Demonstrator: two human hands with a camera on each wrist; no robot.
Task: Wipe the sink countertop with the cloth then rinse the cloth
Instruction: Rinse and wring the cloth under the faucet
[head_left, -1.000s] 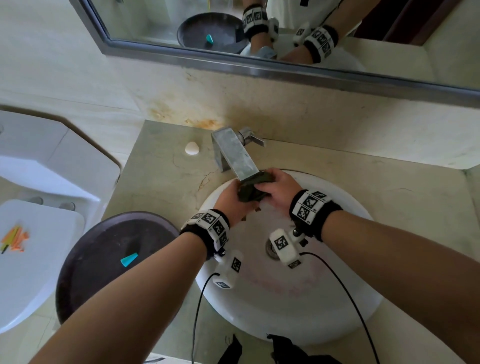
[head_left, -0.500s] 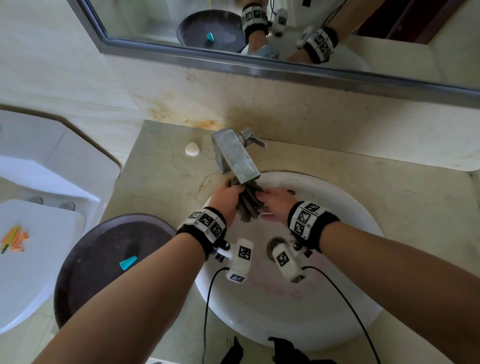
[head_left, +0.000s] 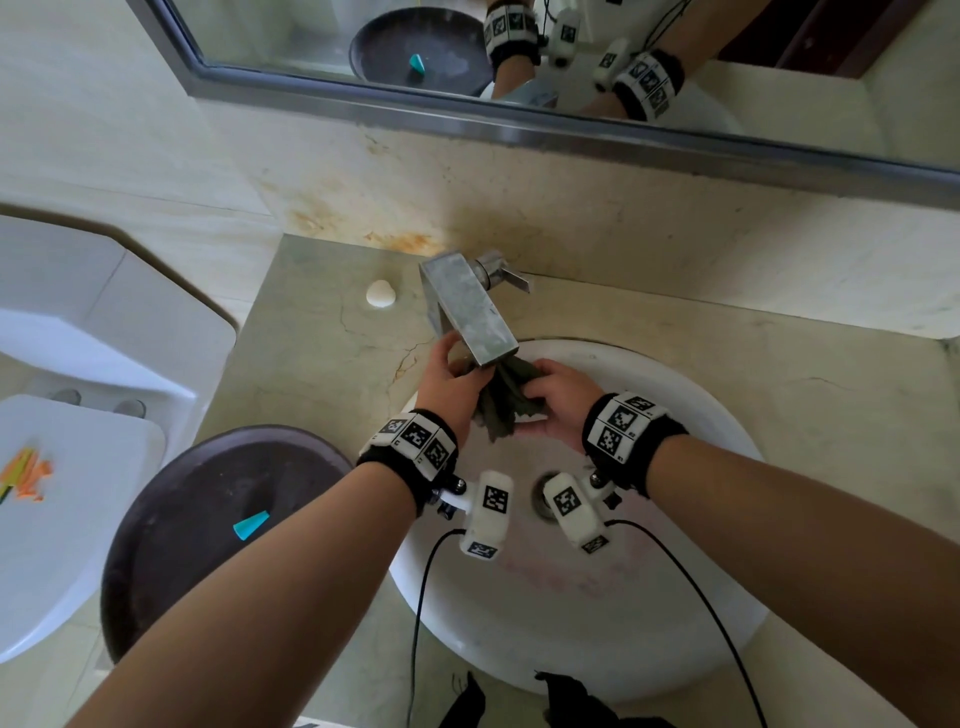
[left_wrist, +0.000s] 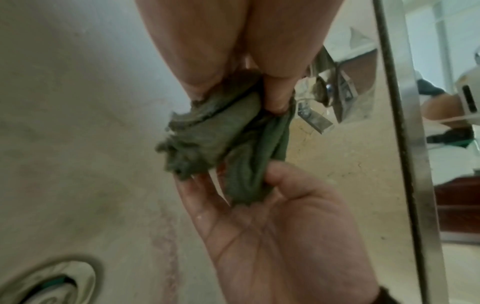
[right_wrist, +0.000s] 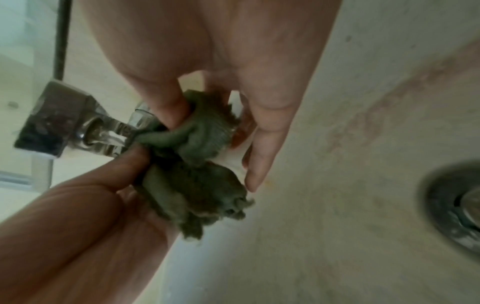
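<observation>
I see both hands pinching the bunched cloth (head_left: 506, 402) under the faucet (head_left: 470, 317) spout, over the basin (head_left: 701, 410), so runoff drains: left hand (head_left: 451, 378), right hand (head_left: 553, 402).

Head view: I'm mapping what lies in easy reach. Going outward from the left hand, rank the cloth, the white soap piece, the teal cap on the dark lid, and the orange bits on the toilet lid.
From the left hand:
1. cloth, in its grip, under the faucet.
2. white soap piece, on the countertop, beyond the hand and to its left.
3. teal cap, on the dark lid, lower left.
4. orange bits, on the toilet lid, far left.
</observation>
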